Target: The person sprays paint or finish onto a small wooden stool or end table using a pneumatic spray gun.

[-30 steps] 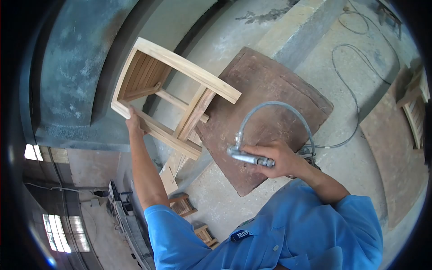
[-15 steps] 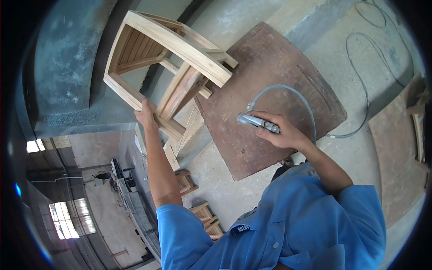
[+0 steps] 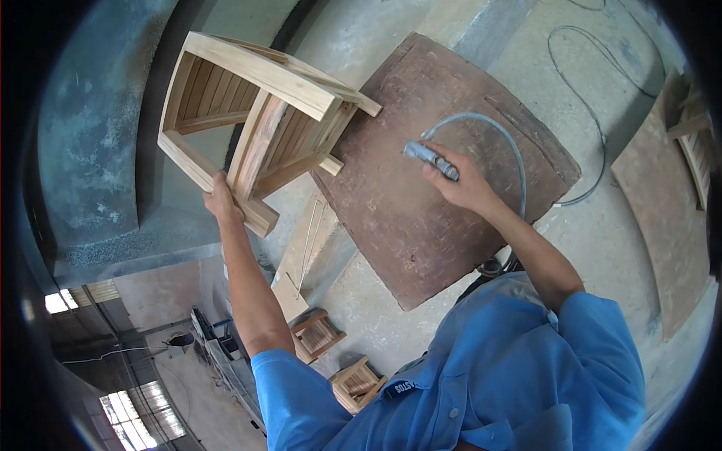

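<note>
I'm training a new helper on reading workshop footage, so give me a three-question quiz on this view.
1. True or false: the left hand grips the slatted wooden chair.
2. Fill in: the air tool has a curved ____ attached, arching over the brown board.
3. Multiple choice: what holds the air tool?
A) the left hand
B) both hands together
C) the right hand

Key:
1. True
2. hose
3. C, the right hand
</note>
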A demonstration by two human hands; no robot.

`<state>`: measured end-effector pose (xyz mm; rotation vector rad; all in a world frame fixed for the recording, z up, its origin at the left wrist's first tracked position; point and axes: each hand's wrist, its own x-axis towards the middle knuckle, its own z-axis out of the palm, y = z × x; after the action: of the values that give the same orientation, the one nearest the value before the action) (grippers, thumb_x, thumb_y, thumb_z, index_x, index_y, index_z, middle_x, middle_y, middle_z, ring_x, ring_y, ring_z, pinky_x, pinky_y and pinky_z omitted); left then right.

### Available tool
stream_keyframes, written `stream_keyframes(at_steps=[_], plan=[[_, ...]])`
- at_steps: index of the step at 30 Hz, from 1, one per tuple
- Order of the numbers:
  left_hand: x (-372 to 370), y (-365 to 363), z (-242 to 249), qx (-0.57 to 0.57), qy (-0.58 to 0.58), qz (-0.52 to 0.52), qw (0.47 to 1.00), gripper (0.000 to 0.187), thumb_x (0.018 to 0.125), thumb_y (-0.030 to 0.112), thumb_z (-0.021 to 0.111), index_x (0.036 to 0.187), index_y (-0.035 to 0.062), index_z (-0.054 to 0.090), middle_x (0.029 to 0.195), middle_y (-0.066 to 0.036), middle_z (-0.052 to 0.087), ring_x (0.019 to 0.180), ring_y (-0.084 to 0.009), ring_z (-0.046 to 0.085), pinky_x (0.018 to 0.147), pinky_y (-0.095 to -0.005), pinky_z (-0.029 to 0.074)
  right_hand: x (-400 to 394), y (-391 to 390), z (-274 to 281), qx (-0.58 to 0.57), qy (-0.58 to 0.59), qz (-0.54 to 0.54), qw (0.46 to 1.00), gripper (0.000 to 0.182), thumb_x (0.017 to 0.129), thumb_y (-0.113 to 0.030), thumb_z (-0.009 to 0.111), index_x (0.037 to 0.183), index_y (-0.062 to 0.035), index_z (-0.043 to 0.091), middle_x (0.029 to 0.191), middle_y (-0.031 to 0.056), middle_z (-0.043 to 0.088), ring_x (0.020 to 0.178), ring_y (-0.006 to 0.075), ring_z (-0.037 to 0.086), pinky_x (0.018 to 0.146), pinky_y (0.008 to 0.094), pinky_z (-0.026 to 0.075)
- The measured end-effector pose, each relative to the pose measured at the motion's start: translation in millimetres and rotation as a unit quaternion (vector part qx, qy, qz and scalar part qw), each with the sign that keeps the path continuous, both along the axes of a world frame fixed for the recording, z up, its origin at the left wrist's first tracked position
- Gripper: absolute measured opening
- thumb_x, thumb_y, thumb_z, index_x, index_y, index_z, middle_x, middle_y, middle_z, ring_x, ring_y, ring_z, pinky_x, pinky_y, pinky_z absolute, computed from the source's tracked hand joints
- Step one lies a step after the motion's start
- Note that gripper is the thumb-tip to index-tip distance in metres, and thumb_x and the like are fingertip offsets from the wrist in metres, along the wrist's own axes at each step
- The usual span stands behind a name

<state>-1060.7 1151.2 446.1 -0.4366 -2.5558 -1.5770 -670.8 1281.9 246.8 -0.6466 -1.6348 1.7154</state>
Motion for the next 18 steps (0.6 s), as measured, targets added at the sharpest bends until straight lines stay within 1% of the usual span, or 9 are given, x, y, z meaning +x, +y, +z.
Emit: stream_keyframes(at_steps=[2, 3, 5, 9, 11, 13, 15, 17, 18], plan=[[-0.4, 4.4, -4.4, -0.001, -0.001, 0.009, 1.0, 0.061, 0.078, 0.02, 0.069, 0.126, -0.0106, 0.049, 0.114, -0.02, 0.06, 0.095, -0.0278, 0.064, 0.08, -0.0383, 0.053, -10.2, 4.7, -8.3, -0.022, 0.022, -0.038, 0.999, 0.044, 0.091, -0.022, 0.065, 0.131, -0.0032, 0.057, 0.12, 0.0163, 0.066, 0.111, 0.0212, 0.062, 0.095, 0.0313, 0.047], [-3.8, 4.6, -3.8, -0.005, -0.001, 0.017, 1.0, 0.061, 0.078, 0.02, 0.07, 0.127, -0.0107, 0.049, 0.115, -0.02, 0.06, 0.095, -0.0279, 0.064, 0.08, -0.0383, 0.053, -16.0, 4.0, -7.2, -0.024, 0.02, -0.034, 0.999, 0.044, 0.091, -0.022, 0.065, 0.131, -0.0032, 0.057, 0.12, 0.0163, 0.066, 0.111, 0.0212, 0.062, 0.095, 0.0313, 0.047], [-9.7, 5.8, 0.5, -0.011, -0.006, 0.02, 1.0, 0.062, 0.079, 0.021, 0.071, 0.128, -0.0109, 0.049, 0.115, -0.02, 0.06, 0.096, -0.028, 0.064, 0.08, -0.0384, 0.053, -24.2, -1.9, -3.3, -0.025, 0.063, -0.067, 0.995, 0.044, 0.092, -0.022, 0.066, 0.131, -0.003, 0.057, 0.114, 0.0136, 0.069, 0.105, 0.0179, 0.064, 0.09, 0.0297, 0.048], [-28.0, 5.3, 0.8, -0.012, -0.024, 0.008, 1.0, 0.065, 0.08, 0.023, 0.072, 0.129, -0.0116, 0.048, 0.115, -0.021, 0.061, 0.094, -0.0284, 0.065, 0.078, -0.0393, 0.054, -36.0, -21.1, -0.3, -0.045, 0.088, -0.053, 0.994, 0.045, 0.092, -0.021, 0.066, 0.131, -0.0011, 0.056, 0.106, 0.0119, 0.07, 0.097, 0.0143, 0.066, 0.084, 0.0282, 0.05], [-31.3, 8.7, 4.2, -0.03, -0.03, 0.02, 0.999, 0.063, 0.081, 0.022, 0.072, 0.127, -0.0143, 0.048, 0.112, -0.021, 0.062, 0.091, -0.028, 0.067, 0.076, -0.0394, 0.056, -43.0, -31.3, 3.1, -0.006, 0.164, -0.063, 0.985, 0.055, 0.094, -0.035, 0.064, 0.133, 0.0016, 0.054, 0.081, 0.001, 0.058, 0.069, 0.0068, 0.051, 0.062, 0.023, 0.042], [-45.7, 10.0, 6.1, -0.004, -0.043, 0.004, 0.999, 0.062, 0.082, 0.022, 0.072, 0.124, -0.0168, 0.048, 0.109, -0.02, 0.063, 0.089, -0.0277, 0.068, 0.074, -0.0392, 0.058, -48.3, -35.1, 11.9, 0.011, 0.185, -0.088, 0.979, 0.055, 0.094, -0.036, 0.064, 0.133, 0.0021, 0.053, 0.081, 0.0019, 0.058, 0.068, 0.0075, 0.051, 0.061, 0.024, 0.043], [-58.8, 9.3, 6.1, -0.021, -0.046, 0.003, 0.999, 0.06, 0.084, 0.021, 0.072, 0.123, -0.0178, 0.049, 0.109, -0.02, 0.063, 0.089, -0.0273, 0.068, 0.075, -0.0392, 0.058, -55.0, -36.8, 15.6, 0.031, 0.207, -0.108, 0.972, 0.055, 0.094, -0.036, 0.064, 0.132, 0.0025, 0.053, 0.081, 0.0029, 0.058, 0.067, 0.0082, 0.052, 0.06, 0.0251, 0.043], [-70.7, 7.2, 5.6, 0.011, -0.066, -0.022, 0.997, 0.058, 0.084, 0.021, 0.071, 0.122, -0.0171, 0.05, 0.108, -0.02, 0.064, 0.088, -0.0272, 0.068, 0.075, -0.0395, 0.058, -62.4, -37.0, 15.7, 0.121, 0.195, -0.154, 0.961, 0.055, 0.091, -0.031, 0.068, 0.132, 0.0028, 0.053, 0.085, 0.0084, 0.065, 0.066, 0.0101, 0.057, 0.06, 0.0265, 0.047], [-69.3, 8.2, 7.0, 0.008, -0.063, -0.023, 0.998, 0.058, 0.084, 0.021, 0.071, 0.122, -0.0171, 0.05, 0.108, -0.02, 0.064, 0.088, -0.0272, 0.068, 0.075, -0.0395, 0.058, -64.7, -40.7, 17.0, 0.118, 0.198, -0.156, 0.961, 0.055, 0.091, -0.031, 0.068, 0.132, 0.0028, 0.053, 0.085, 0.0084, 0.065, 0.066, 0.0101, 0.057, 0.06, 0.0265, 0.047]])
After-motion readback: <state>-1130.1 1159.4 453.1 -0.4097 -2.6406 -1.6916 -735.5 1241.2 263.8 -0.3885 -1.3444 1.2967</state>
